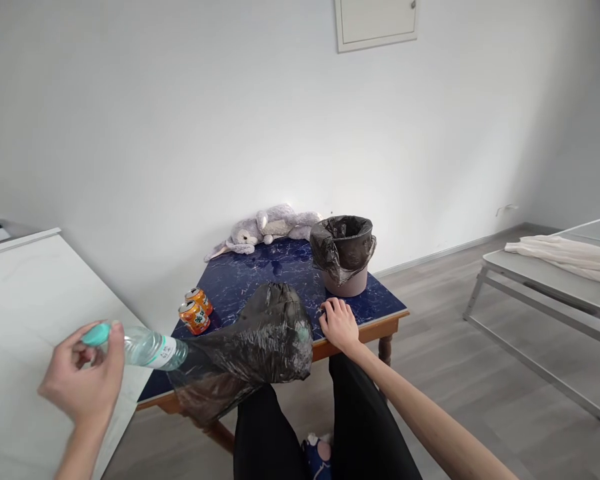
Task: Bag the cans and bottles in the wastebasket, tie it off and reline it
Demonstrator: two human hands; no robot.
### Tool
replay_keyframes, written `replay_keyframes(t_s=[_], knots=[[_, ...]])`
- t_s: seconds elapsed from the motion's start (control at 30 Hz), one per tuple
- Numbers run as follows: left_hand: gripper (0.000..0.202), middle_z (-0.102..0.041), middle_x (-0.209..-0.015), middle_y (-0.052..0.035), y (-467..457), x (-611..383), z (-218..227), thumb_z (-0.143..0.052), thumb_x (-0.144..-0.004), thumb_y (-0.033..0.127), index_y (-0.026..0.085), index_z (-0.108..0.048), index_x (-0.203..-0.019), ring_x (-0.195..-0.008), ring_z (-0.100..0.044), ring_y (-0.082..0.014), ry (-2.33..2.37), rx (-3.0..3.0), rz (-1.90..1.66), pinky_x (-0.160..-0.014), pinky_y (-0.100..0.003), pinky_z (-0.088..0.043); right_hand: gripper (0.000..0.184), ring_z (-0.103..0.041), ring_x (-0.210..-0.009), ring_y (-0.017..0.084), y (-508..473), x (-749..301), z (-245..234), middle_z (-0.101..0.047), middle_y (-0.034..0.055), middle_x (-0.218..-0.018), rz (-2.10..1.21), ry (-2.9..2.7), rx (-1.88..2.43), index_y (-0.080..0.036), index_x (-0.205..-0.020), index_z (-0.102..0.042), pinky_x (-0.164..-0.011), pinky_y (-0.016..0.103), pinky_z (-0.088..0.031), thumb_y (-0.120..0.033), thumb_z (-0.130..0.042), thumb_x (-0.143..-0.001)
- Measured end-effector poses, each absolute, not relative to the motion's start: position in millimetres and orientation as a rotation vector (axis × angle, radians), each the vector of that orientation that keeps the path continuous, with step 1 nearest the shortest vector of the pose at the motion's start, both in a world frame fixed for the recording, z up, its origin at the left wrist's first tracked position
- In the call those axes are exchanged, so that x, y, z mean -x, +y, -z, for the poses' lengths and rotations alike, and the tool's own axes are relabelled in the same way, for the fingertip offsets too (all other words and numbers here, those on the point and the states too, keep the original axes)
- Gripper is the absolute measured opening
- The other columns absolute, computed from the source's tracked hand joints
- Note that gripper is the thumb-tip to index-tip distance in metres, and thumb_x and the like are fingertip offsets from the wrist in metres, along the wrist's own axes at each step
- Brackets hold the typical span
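Nearest me are the wearer's black-clad legs [367, 427], tucked in close to the table edge, I'd judge so both arms can reach the work easily. On my left, the left hand [85, 380] has thumb and fingers closed on the teal cap [96, 334] of a clear bottle [153, 348]. The bottle tilts nearly flat, its base toward the black plastic bag [265, 340]; gripping it by the cap leaves the whole body free of the fingers. Base and bag overlap in my view, though I cannot tell whether they touch or one sits inside the other.

The bag slumps over the front edge of the blue table [280, 263], with its bulk resting on top, which probably keeps it from sliding off. (A greenish patch shows at its right end; I can't make out what it is.) The right hand [341, 325] rests on the front edge with fingers curled, perhaps as a brace; whether it grips anything, I cannot tell.

Beyond the bag's left side stand two orange cans [194, 319], close together. Behind the right hand is a small bin [349, 283], its black liner [336, 257] folded over the rim, likely to hold it up. Farthest back, a plush toy [275, 230] lies along the wall [230, 120], out of the hands' way.
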State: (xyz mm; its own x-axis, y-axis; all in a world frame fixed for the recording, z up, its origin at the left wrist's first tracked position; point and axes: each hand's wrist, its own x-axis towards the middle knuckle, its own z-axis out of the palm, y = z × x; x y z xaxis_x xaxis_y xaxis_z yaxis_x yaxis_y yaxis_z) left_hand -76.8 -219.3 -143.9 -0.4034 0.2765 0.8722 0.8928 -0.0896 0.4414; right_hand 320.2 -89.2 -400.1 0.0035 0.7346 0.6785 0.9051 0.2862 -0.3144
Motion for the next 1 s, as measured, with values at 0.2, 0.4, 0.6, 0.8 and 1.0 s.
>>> replay_keyframes(t_s=[0.2, 0.4, 0.6, 0.8, 1.0], knots=[[0.049, -0.047, -0.071, 0.0058, -204, 98, 124, -0.068, -0.078, 0.038, 0.006, -0.069, -0.114, -0.058, -0.041, -0.0114, -1.472, 1.018, 1.678, -0.060, -0.026, -0.041, 0.018, -0.054, -0.104, 0.028, -88, -322, 401, -0.064, 0.0124, -0.115, 0.259, -1.772, 1.475, -0.020, -0.109, -0.064, -0.091, 0.039, -0.039, -0.018, -0.050, -0.098], [0.049, -0.047, -0.073, 0.0049, -177, 127, 143, -0.072, -0.086, 0.040, 0.007, -0.070, -0.122, -0.066, -0.049, -0.0132, -1.738, 1.174, 1.396, -0.073, -0.028, -0.047, 0.018, -0.054, -0.104, 0.027, -90, -322, 399, -0.064, 0.0121, -0.115, 0.246, -1.772, 1.473, -0.020, -0.108, -0.064, -0.091, 0.039, -0.039, -0.018, -0.048, -0.100], [0.049, -0.052, -0.078, 0.0030, -147, 120, 168, -0.067, -0.095, 0.049, 0.010, -0.070, -0.124, -0.081, -0.055, -0.0168, -1.988, 1.355, 1.143, -0.085, -0.028, -0.045, 0.016, -0.054, -0.103, 0.026, -90, -321, 398, -0.065, 0.0113, -0.115, 0.258, -1.767, 1.472, -0.020, -0.108, -0.064, -0.090, 0.038, -0.039, -0.017, -0.050, -0.099], [0.051, -0.054, -0.086, 0.0002, -133, 112, 175, -0.060, -0.099, 0.055, 0.011, -0.070, -0.122, -0.089, -0.057, -0.0207, -2.033, 1.415, 1.047, -0.087, -0.031, -0.046, 0.018, -0.055, -0.104, 0.027, -89, -321, 400, -0.064, 0.0117, -0.115, 0.269, -1.775, 1.464, -0.020, -0.109, -0.064, -0.090, 0.038, -0.039, -0.018, -0.049, -0.100], [0.057, -0.052, -0.089, -0.0006, -137, 110, 171, -0.062, -0.097, 0.056, 0.011, -0.061, -0.132, -0.100, -0.059, -0.0263, -2.027, 1.457, 0.990, -0.094, -0.035, -0.048, 0.018, -0.055, -0.104, 0.027, -89, -322, 400, -0.064, 0.0119, -0.116, 0.263, -1.776, 1.470, -0.020, -0.109, -0.064, -0.091, 0.038, -0.039, -0.019, -0.049, -0.100]])
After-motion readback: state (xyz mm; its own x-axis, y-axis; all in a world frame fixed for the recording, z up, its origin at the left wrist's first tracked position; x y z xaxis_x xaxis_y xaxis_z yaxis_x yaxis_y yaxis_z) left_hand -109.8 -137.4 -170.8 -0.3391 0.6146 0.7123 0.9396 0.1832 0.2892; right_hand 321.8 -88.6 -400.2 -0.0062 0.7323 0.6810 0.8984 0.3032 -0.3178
